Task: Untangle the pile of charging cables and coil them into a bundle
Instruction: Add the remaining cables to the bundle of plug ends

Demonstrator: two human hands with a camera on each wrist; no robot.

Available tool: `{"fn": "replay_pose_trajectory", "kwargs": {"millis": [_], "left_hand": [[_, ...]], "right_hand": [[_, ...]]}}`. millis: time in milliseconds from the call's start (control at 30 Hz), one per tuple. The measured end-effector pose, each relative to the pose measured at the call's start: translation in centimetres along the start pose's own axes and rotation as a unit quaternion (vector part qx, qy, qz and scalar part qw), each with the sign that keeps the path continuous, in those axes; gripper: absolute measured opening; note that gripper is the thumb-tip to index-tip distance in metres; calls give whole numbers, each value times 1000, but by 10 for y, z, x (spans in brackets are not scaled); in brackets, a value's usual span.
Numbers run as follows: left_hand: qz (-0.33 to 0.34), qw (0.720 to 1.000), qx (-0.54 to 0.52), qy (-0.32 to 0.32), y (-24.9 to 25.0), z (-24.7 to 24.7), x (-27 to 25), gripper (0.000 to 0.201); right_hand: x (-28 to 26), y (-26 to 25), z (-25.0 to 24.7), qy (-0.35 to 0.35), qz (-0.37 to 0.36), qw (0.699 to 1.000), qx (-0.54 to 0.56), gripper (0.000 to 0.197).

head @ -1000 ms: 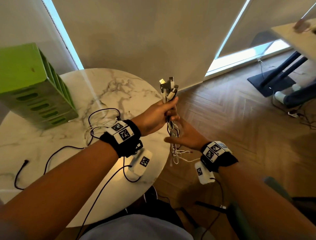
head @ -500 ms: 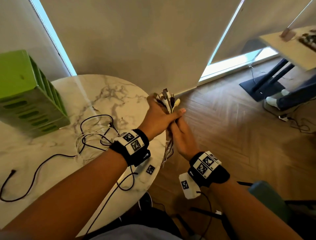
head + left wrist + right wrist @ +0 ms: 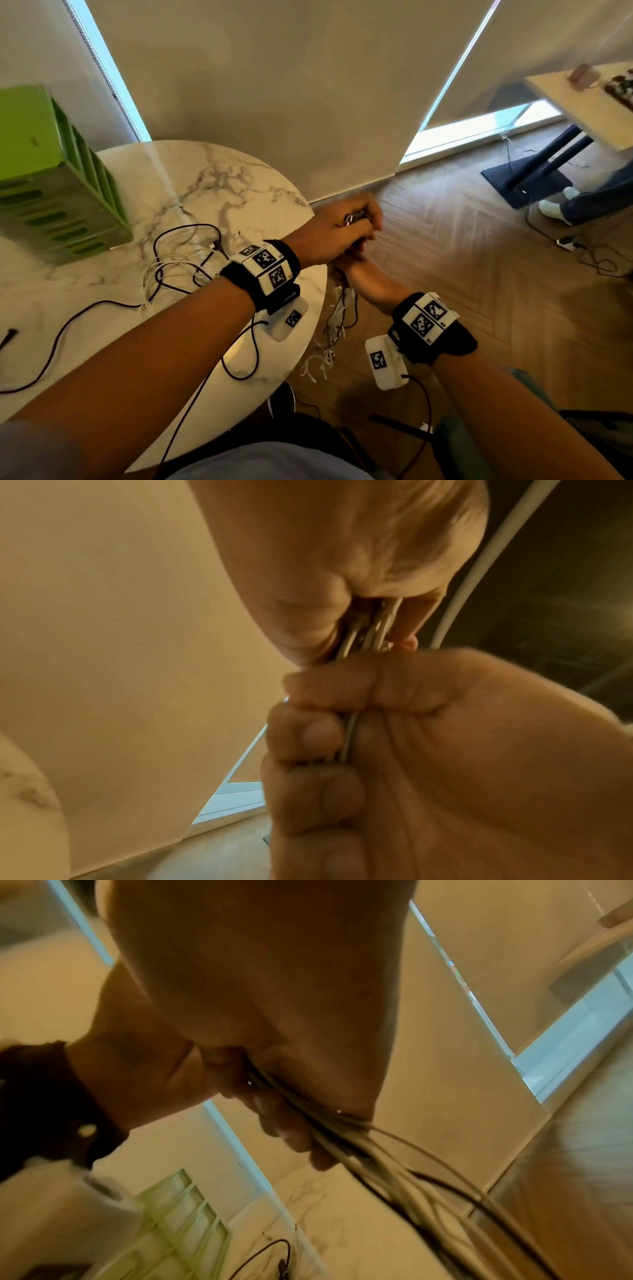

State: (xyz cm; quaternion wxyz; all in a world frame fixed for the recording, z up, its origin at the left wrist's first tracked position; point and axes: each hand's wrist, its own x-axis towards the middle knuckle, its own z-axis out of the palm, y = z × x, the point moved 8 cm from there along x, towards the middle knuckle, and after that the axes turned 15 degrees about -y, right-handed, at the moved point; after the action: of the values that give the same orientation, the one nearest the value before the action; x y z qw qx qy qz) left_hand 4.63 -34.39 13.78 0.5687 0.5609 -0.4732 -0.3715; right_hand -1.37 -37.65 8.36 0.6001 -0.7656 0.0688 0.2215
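Note:
My left hand (image 3: 356,224) grips the plug ends of a bunch of charging cables (image 3: 339,318) just off the table's right edge; only a few metal plugs (image 3: 354,216) peek out of the fist. Directly beneath it my right hand (image 3: 354,265) is curled round the same bunch, and the white and black strands hang below it toward the floor. In the left wrist view the cables (image 3: 375,626) pass from my left palm into the right fist (image 3: 394,750). In the right wrist view the cables (image 3: 346,1139) leave my hand and trail down right. More tangled cables (image 3: 178,267) lie on the marble table (image 3: 212,171).
A green slotted rack (image 3: 51,192) stands at the table's far left. A long black cable (image 3: 68,325) snakes over the table's near left. Wrist-camera leads dangle below both arms. A desk and a seated person's feet (image 3: 561,202) are at the far right on the wooden floor.
My left hand has closed down over the plugs that earlier stuck up out of its fist. The right hand has slid up the bunch until it sits right under the left.

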Motion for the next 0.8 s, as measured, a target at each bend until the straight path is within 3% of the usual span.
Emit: {"fn": "replay_pose_trajectory", "kwargs": {"millis": [67,133,200,233,267,333,367,400,467,533,600,667,733,800], "left_hand": [[44,997,-69,-16,-1,-1,2,58],[80,985,-153,16,-11,-6,-2,102],[27,985,-169,9,-45,2,-4,127],[-22,992,-124,-30,-65,13,-4,130],[-77,992,-49,-92,-86,27,-3,120],[-152,956,110,-224,-128,54,1,78],[-153,947,162,-233,-138,57,7,65],[-144,947,196,-210,-141,52,14,61],[-119,967,207,-89,-142,28,28,49],[-91,977,185,48,-145,5,37,30],[-115,980,135,86,-154,9,41,19],[-172,983,72,5,-166,43,47,29],[-230,960,86,-133,-171,77,44,45],[-252,935,106,-228,-167,91,36,65]], "right_hand": [[-6,3,-19,59,-27,998,23,30],[-16,13,-38,130,-46,985,105,30],[-27,16,-50,163,-73,958,224,29],[-31,10,-50,152,-99,946,270,31],[-35,2,-50,127,-125,937,301,31],[-40,-13,-46,53,-162,927,335,25],[-44,-19,-43,15,-169,926,337,24],[-49,-24,-42,-11,-172,929,327,23],[-57,-30,-46,-9,-181,942,283,21],[-63,-32,-61,62,-201,947,244,24],[-66,-32,-84,164,-193,953,169,31],[-62,-32,-103,219,-156,959,86,21],[-51,-30,-117,216,-113,969,36,15],[-40,-28,-125,193,-87,977,-1,18]]}}
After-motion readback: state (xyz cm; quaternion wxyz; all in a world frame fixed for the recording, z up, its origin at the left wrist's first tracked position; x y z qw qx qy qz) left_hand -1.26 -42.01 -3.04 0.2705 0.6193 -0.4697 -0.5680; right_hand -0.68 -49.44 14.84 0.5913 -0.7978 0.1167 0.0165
